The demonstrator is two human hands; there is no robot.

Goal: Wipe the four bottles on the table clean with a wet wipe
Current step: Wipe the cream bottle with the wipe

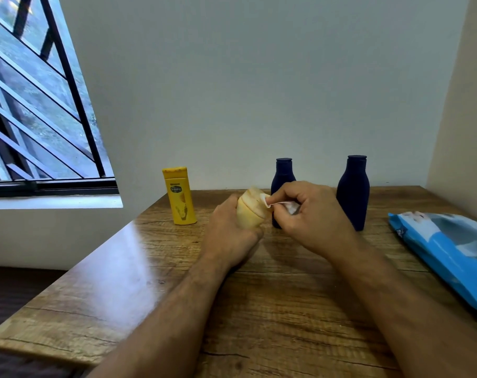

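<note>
Both hands worked on a pale yellow bottle above the table.

The left hand (228, 230) gripped the pale yellow bottle (250, 212) tilted above the table's (259, 309) middle, while the right hand (307, 214) pinched a white wet wipe (272, 202) against its top. A yellow bottle (179, 196) and two dark blue bottles (282, 177) (353, 192) stood along the far edge; a blue wipes pack (447, 252) lay at the right edge.

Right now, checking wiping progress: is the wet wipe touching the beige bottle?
Touching. The head view shows the right hand pressing the wet wipe against the beige bottle, no gap visible.
</note>
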